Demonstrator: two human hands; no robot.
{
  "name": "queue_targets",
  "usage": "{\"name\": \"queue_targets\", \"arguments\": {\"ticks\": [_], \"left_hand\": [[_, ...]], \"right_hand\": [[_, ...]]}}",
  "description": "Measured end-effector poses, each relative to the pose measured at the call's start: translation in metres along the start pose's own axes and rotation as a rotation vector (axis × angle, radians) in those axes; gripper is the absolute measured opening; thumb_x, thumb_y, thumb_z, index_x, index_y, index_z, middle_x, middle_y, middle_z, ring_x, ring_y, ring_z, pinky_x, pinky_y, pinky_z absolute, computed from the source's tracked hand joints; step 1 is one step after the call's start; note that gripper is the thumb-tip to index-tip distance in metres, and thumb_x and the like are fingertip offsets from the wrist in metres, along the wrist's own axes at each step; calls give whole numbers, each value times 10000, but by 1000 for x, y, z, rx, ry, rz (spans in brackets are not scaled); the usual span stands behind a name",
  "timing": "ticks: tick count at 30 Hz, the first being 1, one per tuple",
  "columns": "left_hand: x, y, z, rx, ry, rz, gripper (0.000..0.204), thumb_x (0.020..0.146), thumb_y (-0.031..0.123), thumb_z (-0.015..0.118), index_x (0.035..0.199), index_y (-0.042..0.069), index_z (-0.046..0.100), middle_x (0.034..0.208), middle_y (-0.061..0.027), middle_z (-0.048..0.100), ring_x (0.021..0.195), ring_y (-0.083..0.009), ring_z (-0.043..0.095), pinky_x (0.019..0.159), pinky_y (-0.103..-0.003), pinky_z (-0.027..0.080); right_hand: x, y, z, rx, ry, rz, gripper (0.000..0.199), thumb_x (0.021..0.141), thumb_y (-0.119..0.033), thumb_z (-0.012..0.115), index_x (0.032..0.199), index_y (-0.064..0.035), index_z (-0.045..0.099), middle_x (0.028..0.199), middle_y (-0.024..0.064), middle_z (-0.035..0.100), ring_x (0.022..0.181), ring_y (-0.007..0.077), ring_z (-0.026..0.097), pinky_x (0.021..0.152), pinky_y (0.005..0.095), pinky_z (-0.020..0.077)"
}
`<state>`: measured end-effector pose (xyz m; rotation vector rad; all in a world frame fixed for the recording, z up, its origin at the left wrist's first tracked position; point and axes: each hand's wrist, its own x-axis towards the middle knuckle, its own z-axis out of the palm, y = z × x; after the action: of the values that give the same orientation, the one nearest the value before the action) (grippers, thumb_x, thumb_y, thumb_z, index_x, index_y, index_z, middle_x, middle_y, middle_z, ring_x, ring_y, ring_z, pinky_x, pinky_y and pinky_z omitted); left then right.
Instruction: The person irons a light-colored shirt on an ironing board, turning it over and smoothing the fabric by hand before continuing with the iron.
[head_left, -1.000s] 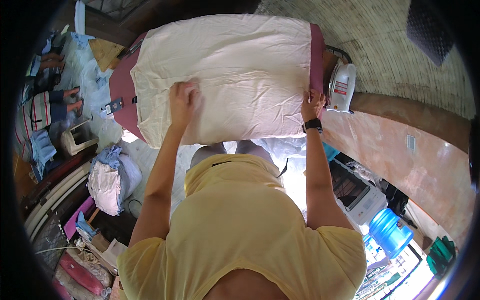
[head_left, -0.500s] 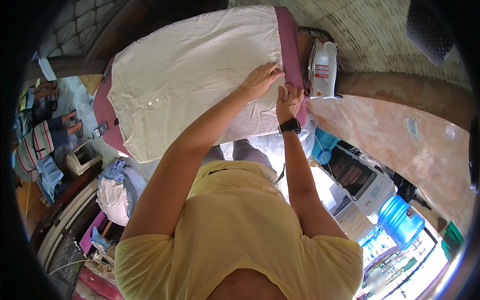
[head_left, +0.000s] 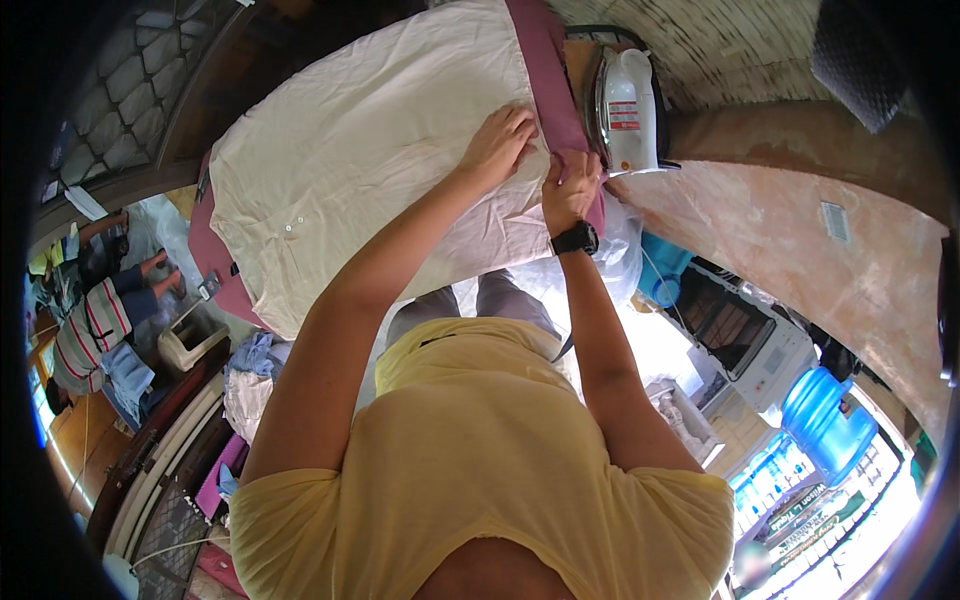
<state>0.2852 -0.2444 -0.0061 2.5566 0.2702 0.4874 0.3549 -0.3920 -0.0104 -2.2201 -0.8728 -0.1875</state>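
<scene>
A cream button-up shirt (head_left: 370,130) lies spread over a padded surface with a maroon cover (head_left: 553,85). Its small white buttons (head_left: 294,224) show toward the near left. My left hand (head_left: 497,147) rests at the shirt's right edge, fingers curled and closed on the cloth. Just right of it and nearer to me, my right hand (head_left: 571,188) closes at the same edge, over the maroon cover; its fingertips are partly hidden. A dark watch (head_left: 575,238) is on my right wrist. The white clothes iron (head_left: 627,110) stands just beyond my right hand, touched by neither hand.
On the left are a phone (head_left: 209,286), a beige plastic stool (head_left: 192,337), piled clothes (head_left: 248,390) and a person in a striped top (head_left: 92,335). A wall (head_left: 780,200) runs along the right. Blue water jugs (head_left: 828,424) stand at the lower right.
The view has shifted, so the shirt and iron sit higher and further left. My left fingers have curled down more at the shirt's edge; my right hand stays at that edge.
</scene>
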Motion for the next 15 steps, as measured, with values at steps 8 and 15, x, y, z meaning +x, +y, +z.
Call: {"name": "queue_targets", "arguments": {"ticks": [8,15], "left_hand": [[-44,14,-4,129,91,-29,318,901,164,641,1204,71,615,1253,-101,542,1157,-309,505,984,-415,434],[-28,4,12,187,137,-61,227,874,99,643,1085,24,605,1126,-128,533,1080,-310,534,953,-428,452]], "right_hand": [[36,5,28,322,-155,-196,213,832,41,653,1011,-56,717,963,137,667,898,344,657,788,411,538],[43,23,26,279,-304,-241,340,776,71,692,1051,-119,754,966,114,658,886,305,645,764,375,540]]}}
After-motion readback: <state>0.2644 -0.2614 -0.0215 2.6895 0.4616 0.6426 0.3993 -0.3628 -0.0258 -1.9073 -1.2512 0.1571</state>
